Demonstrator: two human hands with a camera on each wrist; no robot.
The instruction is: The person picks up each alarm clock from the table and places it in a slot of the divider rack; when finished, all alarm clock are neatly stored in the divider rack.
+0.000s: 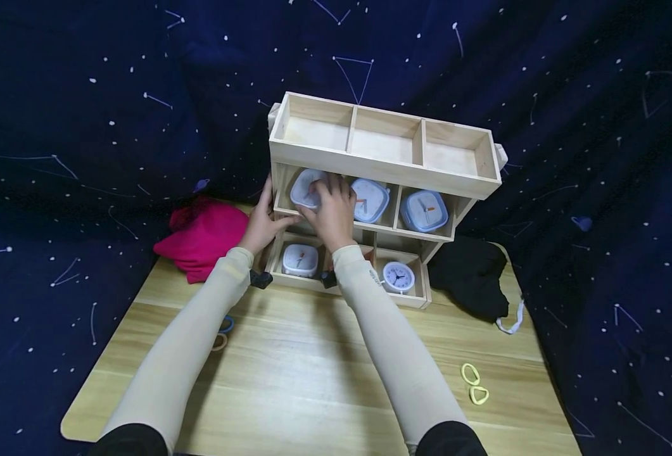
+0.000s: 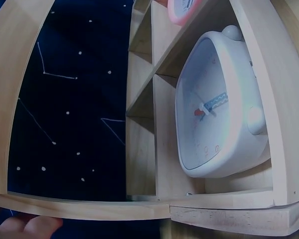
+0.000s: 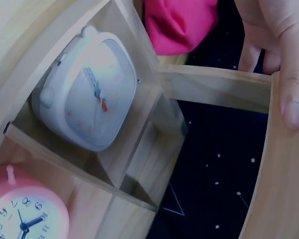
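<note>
On the left side of a three-tier wooden shelf [image 1: 384,164], my left hand [image 1: 260,225] grips the middle tier, its thumb on the front board [image 3: 289,149]. My right hand [image 1: 336,212] reaches into the left middle compartment and holds a pale blue alarm clock [image 1: 301,189] by its right side, hiding part of it. To the right are two more blue clocks, one tilted [image 1: 372,201] and one in the right compartment [image 1: 427,211]. Below stand a white squarish clock [image 1: 299,258], a pink clock [image 3: 27,206] mostly hidden in the head view, and a round pale clock [image 1: 398,277].
The top tier has three bare compartments. A pink cloth [image 1: 207,234] lies left of the shelf and a black bag [image 1: 469,278] right of it. Yellow rings [image 1: 470,373] lie at front right; a blue ring [image 1: 227,324] and a tan ring [image 1: 220,342] lie by my left forearm.
</note>
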